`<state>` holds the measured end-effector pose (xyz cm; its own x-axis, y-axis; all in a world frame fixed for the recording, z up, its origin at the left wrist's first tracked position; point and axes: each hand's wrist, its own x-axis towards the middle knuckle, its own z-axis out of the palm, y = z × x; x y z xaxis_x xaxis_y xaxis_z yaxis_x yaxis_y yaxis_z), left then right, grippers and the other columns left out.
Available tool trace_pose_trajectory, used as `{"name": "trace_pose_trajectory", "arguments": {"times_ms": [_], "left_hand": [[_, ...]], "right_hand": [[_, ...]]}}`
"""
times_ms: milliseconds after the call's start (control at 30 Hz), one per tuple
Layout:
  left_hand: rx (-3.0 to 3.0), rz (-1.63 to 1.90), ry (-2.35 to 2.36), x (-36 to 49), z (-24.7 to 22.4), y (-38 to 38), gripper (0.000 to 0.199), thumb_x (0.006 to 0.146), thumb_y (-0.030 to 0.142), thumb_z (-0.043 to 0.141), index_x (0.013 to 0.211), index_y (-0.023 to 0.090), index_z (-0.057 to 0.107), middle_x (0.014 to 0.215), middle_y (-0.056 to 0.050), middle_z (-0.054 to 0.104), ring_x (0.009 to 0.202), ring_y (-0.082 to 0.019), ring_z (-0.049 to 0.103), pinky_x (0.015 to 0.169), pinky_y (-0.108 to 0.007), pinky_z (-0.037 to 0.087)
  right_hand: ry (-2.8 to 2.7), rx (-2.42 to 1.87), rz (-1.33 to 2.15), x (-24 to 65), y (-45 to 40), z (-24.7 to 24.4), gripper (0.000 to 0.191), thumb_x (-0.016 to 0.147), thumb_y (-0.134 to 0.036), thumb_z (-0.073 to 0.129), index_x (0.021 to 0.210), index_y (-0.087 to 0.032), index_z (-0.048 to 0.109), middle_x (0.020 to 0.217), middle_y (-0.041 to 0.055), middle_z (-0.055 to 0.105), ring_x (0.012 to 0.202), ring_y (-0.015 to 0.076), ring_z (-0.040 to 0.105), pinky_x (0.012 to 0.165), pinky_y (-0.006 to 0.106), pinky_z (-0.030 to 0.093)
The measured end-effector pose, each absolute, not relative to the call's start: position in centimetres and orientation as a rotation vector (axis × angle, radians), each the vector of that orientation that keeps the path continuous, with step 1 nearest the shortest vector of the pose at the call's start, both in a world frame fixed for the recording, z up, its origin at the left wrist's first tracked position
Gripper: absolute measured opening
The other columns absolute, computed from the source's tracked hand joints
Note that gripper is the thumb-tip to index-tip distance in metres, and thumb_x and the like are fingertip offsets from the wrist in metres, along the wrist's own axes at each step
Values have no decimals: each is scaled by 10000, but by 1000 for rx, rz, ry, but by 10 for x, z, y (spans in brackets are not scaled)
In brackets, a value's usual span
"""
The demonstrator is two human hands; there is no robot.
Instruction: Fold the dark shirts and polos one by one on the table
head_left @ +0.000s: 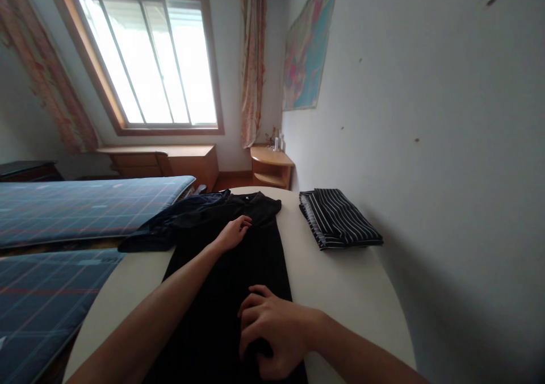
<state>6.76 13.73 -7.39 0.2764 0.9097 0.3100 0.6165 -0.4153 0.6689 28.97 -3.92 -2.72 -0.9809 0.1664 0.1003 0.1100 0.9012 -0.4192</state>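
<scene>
A long black garment (264, 259) with a round collar and a short sleeve lies spread along the table, its lower part running out of view at the bottom. My left hand (233, 233) rests on its upper part below the collar, fingers loosely stretched and holding nothing. Closer to me, my right hand (275, 330) is over the lower right part of the garment. Its fingers are bent and spread, with a gap between thumb and index finger. Dark navy fabric (149, 232) lies bunched at the garment's left side and hangs over the table's edge.
A folded black-and-white striped cloth (344, 219) lies on the right of the pale round table (353, 293), near the white wall (447, 174). To the left are plaid mattresses (85, 208). A wooden desk (187, 154) and corner shelf (272, 157) stand by the window.
</scene>
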Motion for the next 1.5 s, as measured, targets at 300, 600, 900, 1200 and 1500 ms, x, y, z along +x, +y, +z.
{"name": "trace_pose_trajectory", "arguments": {"times_ms": [300,600,900,1200,1500], "left_hand": [[2131,905,1376,51,-72,123,318,958,319,465,1239,209,566,1107,-55,743,1045,-210,683,971,-352,484],[2361,809,1384,74,-65,116,291,919,309,560,1161,224,698,1145,-63,715,1110,-243,626,1036,-374,437],[2372,839,1498,81,-67,113,217,845,249,639,1051,225,702,1079,-63,693,1053,-257,612,987,-384,454],[2379,919,1580,84,-73,107,115,904,279,555,920,213,648,1041,-82,632,1007,-253,582,942,-390,470],[2433,930,1497,89,-80,98,215,916,285,566,1115,257,641,1192,-56,637,1152,-266,512,1020,-418,445]], "right_hand": [[-2942,47,788,277,-47,-47,144,779,-198,645,915,-242,628,1108,-21,707,1338,206,426,1159,453,86],[-3026,174,799,264,-51,-72,21,919,-245,565,927,-242,584,1258,2,671,1331,152,460,1179,387,114],[-2957,-146,635,281,-63,-30,627,958,-271,528,1528,-319,272,1620,100,255,1497,304,178,1179,575,140],[-2979,4,740,282,-50,-30,506,940,-280,555,1436,-281,456,1567,87,377,1448,275,326,1159,473,266],[-2129,-1397,544,288,88,-24,217,946,-356,512,1030,-204,642,866,33,713,777,164,662,721,255,452]]}}
